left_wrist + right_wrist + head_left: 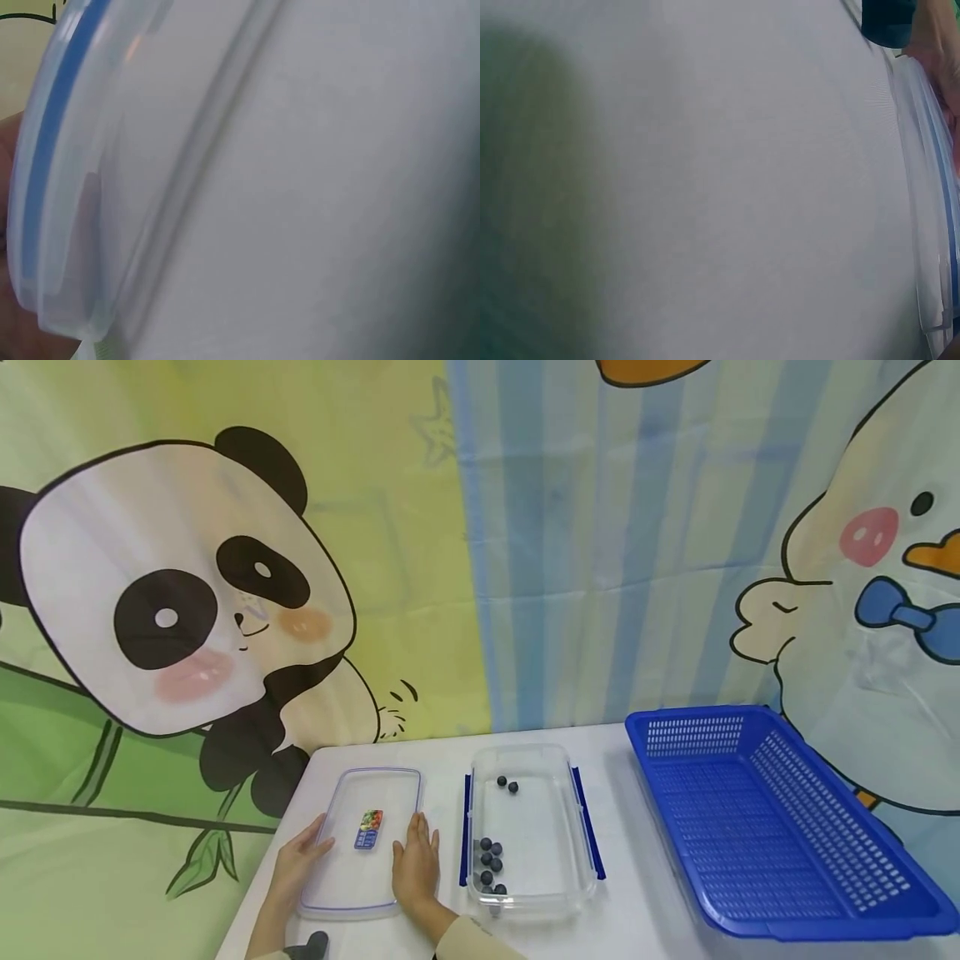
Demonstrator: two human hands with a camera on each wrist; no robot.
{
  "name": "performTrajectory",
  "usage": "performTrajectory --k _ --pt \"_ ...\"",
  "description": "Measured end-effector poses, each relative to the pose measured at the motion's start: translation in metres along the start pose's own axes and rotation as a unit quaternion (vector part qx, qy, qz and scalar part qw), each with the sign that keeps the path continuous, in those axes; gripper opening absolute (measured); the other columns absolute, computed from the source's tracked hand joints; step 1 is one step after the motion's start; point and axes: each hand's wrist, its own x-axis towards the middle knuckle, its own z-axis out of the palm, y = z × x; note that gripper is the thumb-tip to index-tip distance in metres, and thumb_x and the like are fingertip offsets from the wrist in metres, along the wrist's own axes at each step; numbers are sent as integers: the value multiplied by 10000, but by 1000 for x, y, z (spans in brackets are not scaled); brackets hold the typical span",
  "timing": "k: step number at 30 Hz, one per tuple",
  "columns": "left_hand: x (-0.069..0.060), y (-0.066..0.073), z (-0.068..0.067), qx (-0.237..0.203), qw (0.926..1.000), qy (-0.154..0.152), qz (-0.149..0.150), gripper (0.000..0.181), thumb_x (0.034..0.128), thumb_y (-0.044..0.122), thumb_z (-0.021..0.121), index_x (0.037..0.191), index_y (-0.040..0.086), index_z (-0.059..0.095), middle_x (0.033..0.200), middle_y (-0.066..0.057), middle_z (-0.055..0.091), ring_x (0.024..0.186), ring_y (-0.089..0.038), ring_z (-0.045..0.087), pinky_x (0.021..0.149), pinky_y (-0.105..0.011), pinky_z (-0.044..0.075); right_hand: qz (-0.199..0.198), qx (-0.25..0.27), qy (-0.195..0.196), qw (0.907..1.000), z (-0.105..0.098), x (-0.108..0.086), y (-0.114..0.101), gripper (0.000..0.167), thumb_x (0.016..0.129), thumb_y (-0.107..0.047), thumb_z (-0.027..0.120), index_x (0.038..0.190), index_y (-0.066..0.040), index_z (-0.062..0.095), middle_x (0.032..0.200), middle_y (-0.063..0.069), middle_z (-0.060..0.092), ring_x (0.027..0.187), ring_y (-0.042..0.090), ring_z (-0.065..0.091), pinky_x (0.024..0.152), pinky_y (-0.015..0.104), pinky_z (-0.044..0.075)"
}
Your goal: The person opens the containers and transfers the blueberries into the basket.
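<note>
Firstly, one clear rectangular lid (352,881) with a thin blue seal round its margin, lying face up at the left part of a white table (618,910); whether its whole underside meets the table cannot be told. Item on the lid: one small colour-printed label (368,829), near the middle.

Left hand (292,857): at the lid's left edge, one digit lapping over the margin, the others outside it; whether it pinches the edge or merely touches it cannot be told.

Right hand (417,864): at the lid's right edge, fingers nearly straight and pointing away from the body, touching the margin, curled round nothing. Its cuff, one cream sleeve (472,939).

One clear lidless container (536,835), just beside the right hand, long sides roughly parallel to the lid's. Dark blue clips, one along each long side: left clip (465,831), right clip (588,822). Contents: one pair of small dark balls (513,787) towards the far end; one cluster of like balls (487,858) along the near left side.

One blue slotted basket (757,835), right of the container and apart from it.

Backdrop: one printed curtain (412,527), yellow-green and blue-striped, bearing a panda (187,527) and a white bird (847,693) with bow tie.
</note>
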Motion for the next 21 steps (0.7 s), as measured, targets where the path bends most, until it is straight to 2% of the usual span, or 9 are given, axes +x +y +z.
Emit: performTrajectory --k 3,8,13,17,19,21 --pt "1 0 -2 97 9999 48 32 642 845 231 669 1391 51 384 1457 -96 314 1368 -279 189 1124 -395 171 -17 -149 59 9999 2 0 -1 559 840 -163 660 1288 102 454 1342 211 455 1251 299 422 1080 479 266" --pt "1 2 -1 546 9982 160 214 598 837 182 676 1357 25 425 1421 -103 366 1326 -281 289 1063 -320 272 -16 -145 96 9998 1 0 -1 572 816 -163 683 1277 99 469 1328 212 469 1235 308 438 1068 480 287" --pt "3 6 1 745 9964 146 384 596 834 141 675 1355 8 419 1423 -123 358 1315 -287 306 1022 -249 296 140 116 -144 9997 -3 2 -2 617 799 -164 701 1296 98 445 1351 220 439 1256 315 410 1084 487 248" --pt "2 9 0 910 9950 200 350 622 829 126 680 1362 -18 392 1425 -155 337 1309 -324 303 1050 -326 293 95 264 -475 9985 -8 0 -5 704 775 -193 728 1330 92 402 1382 230 395 1280 347 364 1081 516 235" --pt "-1 10 0 1098 9929 316 319 633 823 129 684 1360 -27 386 1424 -164 327 1312 -352 281 1076 -397 261 -70 337 -598 9976 -12 -2 -9 732 770 -209 734 1348 76 386 1401 221 372 1290 353 346 1073 526 245" --pt "-4 13 3 1210 9904 572 333 634 815 124 690 1356 -23 394 1424 -157 327 1312 -365 276 1085 -438 239 -256 523 -720 9957 -20 -3 -15 739 780 -215 726 1369 52 370 1427 193 344 1310 330 319 1075 519 242"
